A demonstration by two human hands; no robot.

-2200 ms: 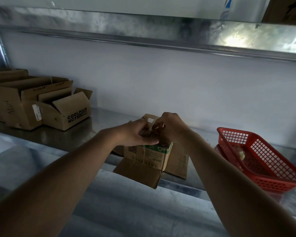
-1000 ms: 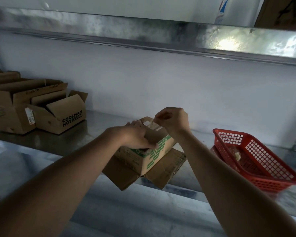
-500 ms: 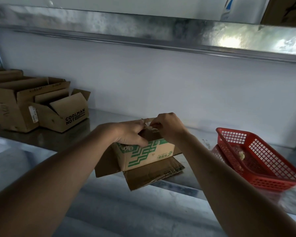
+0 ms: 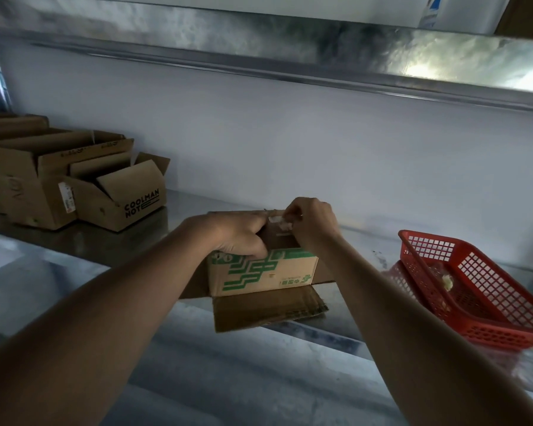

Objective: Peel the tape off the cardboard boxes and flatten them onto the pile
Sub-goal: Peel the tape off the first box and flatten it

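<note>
A small brown cardboard box (image 4: 268, 273) with green printing sits at the middle of the steel shelf, one flap hanging toward me over the shelf's edge. My left hand (image 4: 237, 233) grips the box's top left corner, fingers curled over its front face. My right hand (image 4: 313, 221) pinches a strip of pale tape (image 4: 279, 221) on the box's top edge. Several open cardboard boxes (image 4: 59, 179) stand at the far left, one printed COOLMAN NOT (image 4: 130, 195).
A red plastic basket (image 4: 480, 287) stands on the shelf to the right, close to my right forearm. A white wall backs the shelf, and a metal upper shelf (image 4: 290, 47) runs overhead. Bare steel lies between the boxes and my hands.
The box has been turned in my hands so its green-printed face points toward me and it rests on the shelf. My right hand has come back down onto the tape at the top edge.
</note>
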